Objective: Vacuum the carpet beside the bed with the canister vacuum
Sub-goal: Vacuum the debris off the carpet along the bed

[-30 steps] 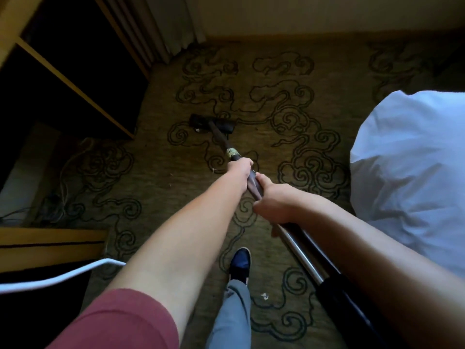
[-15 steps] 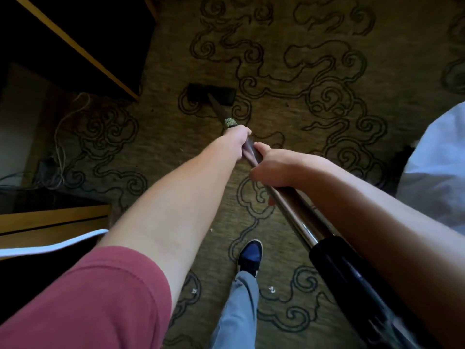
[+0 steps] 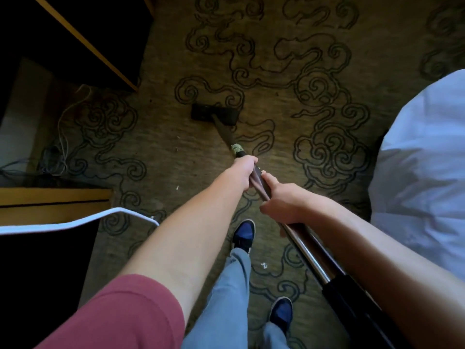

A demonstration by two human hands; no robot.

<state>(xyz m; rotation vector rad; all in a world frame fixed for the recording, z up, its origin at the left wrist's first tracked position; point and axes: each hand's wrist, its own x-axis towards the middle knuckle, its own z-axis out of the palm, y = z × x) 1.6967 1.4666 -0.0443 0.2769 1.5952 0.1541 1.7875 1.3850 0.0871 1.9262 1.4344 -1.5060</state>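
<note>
Both hands wrapped tight round the vacuum wand [image 3: 305, 250]: left hand [image 3: 245, 172] farther down, right hand [image 3: 280, 201] just behind it. Floor nozzle [image 3: 214, 114] flat on patterned carpet [image 3: 276, 102], bed [image 3: 425, 172] to the right.

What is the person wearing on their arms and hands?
The left arm has a short dark red sleeve at the top and is bare below it. The right arm shows no sleeve at all. The left hand and right hand are bare: no gloves, watch or rings show.
</note>
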